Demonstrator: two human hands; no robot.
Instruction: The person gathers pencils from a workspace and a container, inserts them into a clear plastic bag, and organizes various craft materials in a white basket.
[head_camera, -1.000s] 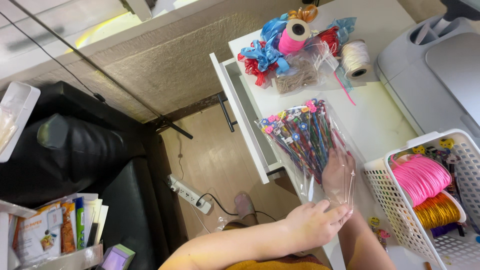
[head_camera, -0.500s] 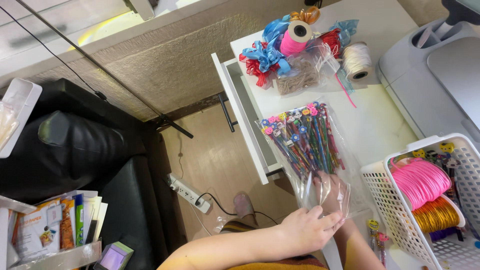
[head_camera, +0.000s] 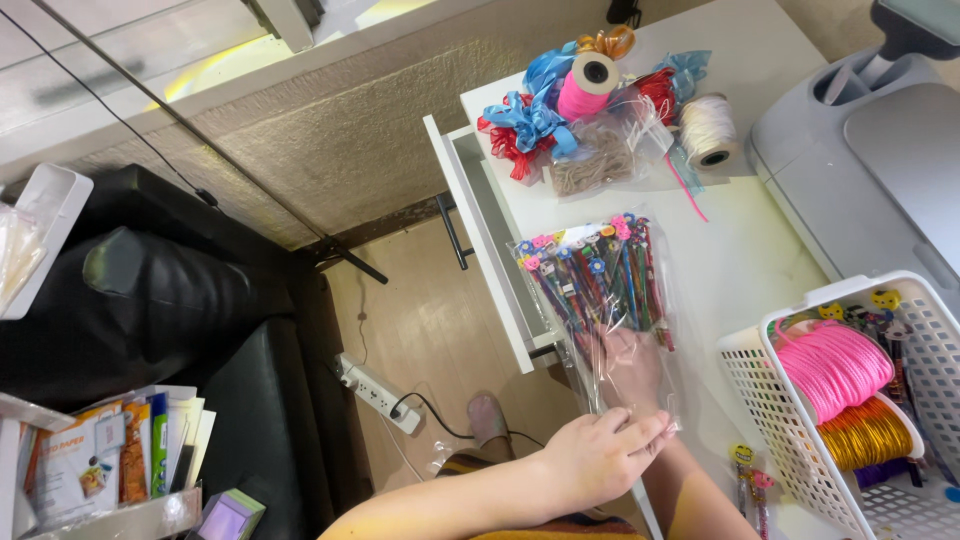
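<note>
Clear plastic bag (head_camera: 600, 300) of coloured pencils lies mid-frame on white table (head_camera: 740, 250); right hand (head_camera: 628, 365) sits inside it, grip unclear; left hand (head_camera: 595, 455) pinches its mouth. White basket (head_camera: 780, 420) lower right, ribbon pile (head_camera: 590, 110) above.

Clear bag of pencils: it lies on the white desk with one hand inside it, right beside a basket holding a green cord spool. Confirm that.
Not quite. The head view shows the basket holding a pink cord spool, not green. The clear bag of pencils does lie on the white desk, right hand inside.

Bag of pencils (head_camera: 598, 290) on desk (head_camera: 745, 255), between ribbons (head_camera: 560, 110) and basket (head_camera: 850, 400).
</note>
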